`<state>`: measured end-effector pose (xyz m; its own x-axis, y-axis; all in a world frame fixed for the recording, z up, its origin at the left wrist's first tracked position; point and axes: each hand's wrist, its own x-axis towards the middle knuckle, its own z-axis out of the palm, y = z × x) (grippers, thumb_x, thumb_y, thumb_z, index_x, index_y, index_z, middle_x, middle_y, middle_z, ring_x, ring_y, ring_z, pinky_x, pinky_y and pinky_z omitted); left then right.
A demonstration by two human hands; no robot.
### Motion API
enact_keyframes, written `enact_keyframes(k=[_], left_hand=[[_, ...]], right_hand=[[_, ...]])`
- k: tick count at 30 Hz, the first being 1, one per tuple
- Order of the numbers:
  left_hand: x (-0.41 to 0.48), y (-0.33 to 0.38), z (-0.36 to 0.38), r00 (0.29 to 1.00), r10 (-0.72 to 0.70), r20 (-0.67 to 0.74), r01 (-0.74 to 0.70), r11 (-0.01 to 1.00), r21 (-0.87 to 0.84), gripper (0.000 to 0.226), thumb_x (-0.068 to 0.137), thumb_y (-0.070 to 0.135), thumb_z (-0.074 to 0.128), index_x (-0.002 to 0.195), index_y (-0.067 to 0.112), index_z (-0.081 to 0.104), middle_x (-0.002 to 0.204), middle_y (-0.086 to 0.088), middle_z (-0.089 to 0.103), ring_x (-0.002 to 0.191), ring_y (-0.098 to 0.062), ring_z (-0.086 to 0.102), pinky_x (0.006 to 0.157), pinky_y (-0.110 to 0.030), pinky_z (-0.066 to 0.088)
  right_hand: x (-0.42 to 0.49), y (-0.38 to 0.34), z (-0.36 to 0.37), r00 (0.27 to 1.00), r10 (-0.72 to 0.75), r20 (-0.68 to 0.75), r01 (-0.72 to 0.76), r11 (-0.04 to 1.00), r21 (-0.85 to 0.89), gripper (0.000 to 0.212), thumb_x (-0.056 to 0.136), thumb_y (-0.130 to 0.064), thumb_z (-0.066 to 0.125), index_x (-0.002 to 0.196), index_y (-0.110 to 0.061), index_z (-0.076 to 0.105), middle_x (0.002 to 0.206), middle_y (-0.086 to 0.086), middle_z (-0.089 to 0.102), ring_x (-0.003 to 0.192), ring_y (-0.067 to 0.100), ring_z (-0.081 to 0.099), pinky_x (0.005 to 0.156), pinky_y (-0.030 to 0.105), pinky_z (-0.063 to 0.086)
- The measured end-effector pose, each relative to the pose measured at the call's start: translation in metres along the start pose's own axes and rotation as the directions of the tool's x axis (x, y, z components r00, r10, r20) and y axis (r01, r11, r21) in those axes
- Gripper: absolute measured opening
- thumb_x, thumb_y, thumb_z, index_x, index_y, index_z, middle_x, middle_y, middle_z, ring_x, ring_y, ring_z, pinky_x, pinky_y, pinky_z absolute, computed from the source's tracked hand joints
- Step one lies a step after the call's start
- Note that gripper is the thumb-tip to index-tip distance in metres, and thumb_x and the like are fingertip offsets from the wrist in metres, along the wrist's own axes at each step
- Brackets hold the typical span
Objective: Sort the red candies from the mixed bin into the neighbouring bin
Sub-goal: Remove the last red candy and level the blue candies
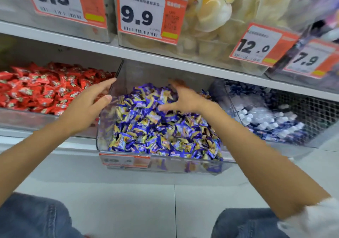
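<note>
Head view. My left hand (91, 102) sits at centre left, fingers straight and relaxed, thumb forward, holding nothing, poised over the clear divider (118, 72) between the two bins. My right hand (181, 98) is at centre, motion-blurred, fingers splayed wide above the blue-and-gold candies (161, 127), gripping nothing I can make out.

The red candies (45, 89) lie heaped in the neighbouring bin (27, 120), middle left. The mixed bin (165, 164) juts forward from the shelf (146, 56). A wire basket (311, 109) is at right, and the 9.9 price tag (146, 13) is above.
</note>
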<state>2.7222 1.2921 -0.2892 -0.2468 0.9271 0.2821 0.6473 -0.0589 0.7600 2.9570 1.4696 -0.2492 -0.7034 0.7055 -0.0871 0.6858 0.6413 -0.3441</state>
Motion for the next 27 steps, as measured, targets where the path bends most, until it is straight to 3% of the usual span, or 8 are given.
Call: enact_keyframes(k=[3, 7, 9, 11, 13, 17, 22, 27], left_hand=[[-0.001, 0.007, -0.003, 1.0, 0.02, -0.006, -0.02, 1.0, 0.024, 0.04, 0.08, 0.048, 0.041, 0.119, 0.058, 0.041, 0.126, 0.011, 0.049, 0.101, -0.007, 0.049, 0.093, -0.031, 0.037], [-0.002, 0.012, -0.004, 0.999, 0.035, 0.006, -0.035, 0.995, 0.094, 0.047, 0.083, 0.038, 0.04, 0.129, 0.045, 0.04, 0.134, 0.004, 0.048, 0.107, -0.015, 0.05, 0.097, -0.036, 0.037], [-0.002, 0.012, -0.006, 0.999, 0.035, 0.021, -0.038, 0.991, 0.125, 0.052, 0.084, 0.039, 0.04, 0.135, 0.039, 0.041, 0.138, -0.001, 0.048, 0.11, -0.018, 0.05, 0.097, -0.038, 0.037], [-0.001, 0.012, -0.008, 0.999, 0.029, 0.031, -0.033, 0.986, 0.161, 0.052, 0.083, 0.042, 0.039, 0.135, 0.041, 0.04, 0.135, -0.005, 0.05, 0.106, -0.017, 0.049, 0.094, -0.039, 0.038], [0.0, 0.013, -0.01, 0.999, 0.033, 0.03, -0.039, 0.978, 0.204, 0.051, 0.086, 0.039, 0.043, 0.137, 0.035, 0.043, 0.135, -0.009, 0.051, 0.106, -0.018, 0.049, 0.093, -0.037, 0.036], [-0.005, 0.023, -0.014, 0.999, 0.039, 0.005, -0.039, 0.967, 0.251, 0.047, 0.092, 0.03, 0.055, 0.137, 0.022, 0.047, 0.13, -0.012, 0.054, 0.111, -0.026, 0.053, 0.092, -0.037, 0.037], [-0.022, 0.057, -0.019, 0.988, 0.153, -0.012, -0.138, 0.917, 0.374, 0.056, 0.084, 0.042, 0.045, 0.131, 0.015, 0.054, 0.132, -0.01, 0.057, 0.121, -0.027, 0.051, 0.103, -0.04, 0.036], [-0.05, 0.105, 0.003, 0.944, 0.323, 0.062, -0.317, 0.84, 0.44, 0.044, 0.081, 0.055, 0.051, 0.109, 0.026, 0.069, 0.101, 0.009, 0.07, 0.089, -0.013, 0.057, 0.08, -0.032, 0.045]], right_hand=[[-0.026, 0.018, -0.027, 0.998, -0.039, 0.044, 0.04, 0.999, -0.028, 0.107, 0.07, -0.051, 0.078, 0.152, -0.022, 0.016, 0.156, 0.007, 0.026, 0.143, 0.021, 0.027, 0.114, 0.026, 0.024], [-0.088, 0.053, -0.019, 0.883, 0.21, 0.419, -0.089, 0.953, -0.289, 0.137, 0.06, -0.052, 0.085, 0.147, -0.039, -0.021, 0.159, 0.012, -0.015, 0.148, 0.029, -0.008, 0.119, 0.049, 0.014], [-0.104, 0.054, 0.003, 0.808, 0.31, 0.502, -0.083, 0.902, -0.423, 0.132, 0.071, -0.031, 0.082, 0.143, -0.039, -0.029, 0.156, 0.011, -0.026, 0.147, 0.032, -0.01, 0.117, 0.051, 0.019], [-0.104, 0.043, 0.024, 0.804, 0.311, 0.507, -0.087, 0.905, -0.416, 0.121, 0.081, -0.007, 0.07, 0.142, -0.042, -0.028, 0.155, 0.011, -0.03, 0.146, 0.038, -0.006, 0.109, 0.05, 0.033], [-0.087, 0.036, 0.028, 0.899, 0.198, 0.392, -0.099, 0.961, -0.259, 0.117, 0.079, 0.001, 0.068, 0.147, -0.042, -0.016, 0.158, 0.014, -0.021, 0.147, 0.037, 0.005, 0.102, 0.045, 0.042], [-0.049, 0.022, -0.004, 0.995, 0.058, 0.075, -0.068, 0.988, 0.141, 0.109, 0.068, -0.022, 0.086, 0.152, -0.023, 0.016, 0.156, 0.014, 0.021, 0.143, 0.028, 0.024, 0.114, 0.037, 0.03], [-0.076, 0.016, -0.027, 0.999, -0.009, -0.039, 0.015, 0.989, 0.15, 0.084, 0.081, -0.029, 0.076, 0.15, -0.019, 0.028, 0.152, 0.003, 0.033, 0.139, 0.018, 0.032, 0.112, 0.025, 0.027], [-0.167, 0.033, -0.009, 0.999, 0.041, -0.014, -0.037, 0.982, 0.186, 0.041, 0.084, -0.041, 0.069, 0.114, -0.014, 0.066, 0.11, 0.002, 0.068, 0.096, 0.015, 0.062, 0.09, 0.035, 0.049]])
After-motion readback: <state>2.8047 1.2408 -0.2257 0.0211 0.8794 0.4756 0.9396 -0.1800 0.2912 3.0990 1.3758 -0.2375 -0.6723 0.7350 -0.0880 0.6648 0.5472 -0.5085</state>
